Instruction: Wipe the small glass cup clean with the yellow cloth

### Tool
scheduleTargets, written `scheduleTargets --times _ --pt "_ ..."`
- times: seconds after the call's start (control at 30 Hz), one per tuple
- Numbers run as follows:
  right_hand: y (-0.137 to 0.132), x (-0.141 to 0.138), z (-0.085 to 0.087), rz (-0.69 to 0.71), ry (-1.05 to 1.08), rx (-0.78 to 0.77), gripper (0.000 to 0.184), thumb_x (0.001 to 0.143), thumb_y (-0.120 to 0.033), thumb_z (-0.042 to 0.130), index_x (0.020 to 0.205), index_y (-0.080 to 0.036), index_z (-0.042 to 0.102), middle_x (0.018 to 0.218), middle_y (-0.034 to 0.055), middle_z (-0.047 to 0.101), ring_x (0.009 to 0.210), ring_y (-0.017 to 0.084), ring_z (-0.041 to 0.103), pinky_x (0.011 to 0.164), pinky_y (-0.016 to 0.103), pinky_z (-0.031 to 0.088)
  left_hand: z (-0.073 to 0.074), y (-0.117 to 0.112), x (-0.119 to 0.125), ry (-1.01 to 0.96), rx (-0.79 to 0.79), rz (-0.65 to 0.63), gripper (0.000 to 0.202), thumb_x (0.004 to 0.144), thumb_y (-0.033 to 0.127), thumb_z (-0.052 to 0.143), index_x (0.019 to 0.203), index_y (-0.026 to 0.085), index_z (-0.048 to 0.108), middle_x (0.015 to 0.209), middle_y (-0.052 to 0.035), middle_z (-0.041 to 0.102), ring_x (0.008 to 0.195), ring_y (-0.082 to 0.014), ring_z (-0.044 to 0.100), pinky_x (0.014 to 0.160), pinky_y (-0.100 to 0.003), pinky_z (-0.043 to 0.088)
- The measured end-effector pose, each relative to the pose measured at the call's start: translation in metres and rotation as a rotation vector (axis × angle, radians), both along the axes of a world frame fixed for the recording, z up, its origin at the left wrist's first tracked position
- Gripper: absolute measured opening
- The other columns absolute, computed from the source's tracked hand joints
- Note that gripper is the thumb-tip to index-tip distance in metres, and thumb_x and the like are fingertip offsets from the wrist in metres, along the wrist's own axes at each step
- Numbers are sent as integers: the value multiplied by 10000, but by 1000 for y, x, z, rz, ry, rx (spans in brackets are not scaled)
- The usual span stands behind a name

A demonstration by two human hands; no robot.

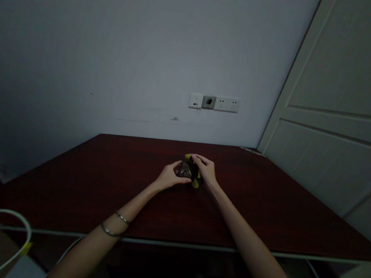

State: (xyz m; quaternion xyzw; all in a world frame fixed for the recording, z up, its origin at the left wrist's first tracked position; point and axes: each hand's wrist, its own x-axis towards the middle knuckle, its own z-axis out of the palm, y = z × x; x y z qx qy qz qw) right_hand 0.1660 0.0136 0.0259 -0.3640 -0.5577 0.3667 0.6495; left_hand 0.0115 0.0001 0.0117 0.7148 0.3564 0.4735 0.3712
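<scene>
Over the far middle of the dark red table [113, 179], my two hands are close together. My left hand [170, 175] is closed around a shiny, dark brown, rounded object [185, 170], with the thumb and fingers on opposite sides of it. Against that object's right side is a dark piece with yellow edges [195, 183]. My right hand [205, 169] pinches this piece near its top. What exactly both things are is too small and dim to make out, and I cannot tell whether they are joined. Two bracelets circle my left forearm.
Behind the table rises a pale wall with a row of sockets and switches [214, 103]. A white panelled door [346, 88] borders the right side. At the lower left, a white cable [9, 212] loops over the table's front edge.
</scene>
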Motion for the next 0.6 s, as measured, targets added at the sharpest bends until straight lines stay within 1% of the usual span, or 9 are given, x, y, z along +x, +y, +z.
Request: scheduleTargets --times 0.1,0.17,0.27,0.33,0.4,0.47,0.6 --pt "-1 0 0 123 91 -18 327 672 -416 656 911 -195 694 988 58 689 948 233 614 855 351 463 5 0 -1 -144 -107 -20 639 494 267 792 1071 107 570 1039 -108 642 902 -198 614 831 -324 479" --pt "-3 1 0 216 95 -12 345 680 -403 655 968 -215 675 1049 54 668 991 236 597 874 356 455 8 -1 -3 -210 -182 -12 607 527 291 776 1072 115 575 1034 -104 646 870 -187 621 767 -298 501" --pt "-9 2 2 302 0 44 409 677 -370 666 1068 -257 625 1154 33 615 1066 232 556 927 363 423 11 -2 -5 -250 -261 26 579 555 355 754 1057 116 589 990 -101 659 773 -174 631 622 -252 509" --pt "-13 2 4 339 -93 97 524 648 -344 696 1151 -275 565 1216 27 571 1104 227 530 957 363 400 12 -2 -7 -282 -283 35 576 553 392 747 1032 107 603 951 -100 666 722 -166 630 583 -244 502" --pt "-15 1 4 350 -174 150 676 597 -318 737 1225 -272 492 1261 41 530 1132 228 507 976 365 383 12 -2 -7 -316 -292 32 563 548 422 742 992 97 622 919 -98 672 705 -162 628 594 -250 503" --pt "-16 -1 2 332 -226 196 789 563 -303 760 1277 -262 424 1300 61 486 1164 229 478 994 366 364 12 -1 -8 -322 -307 31 550 548 447 735 959 95 636 912 -97 674 717 -164 627 614 -255 505" --pt "-15 -7 -6 277 -267 242 860 562 -302 762 1315 -250 349 1345 85 420 1205 226 433 1016 368 338 12 0 -9 -283 -350 24 571 567 501 710 963 97 635 938 -106 668 748 -170 624 610 -252 511"
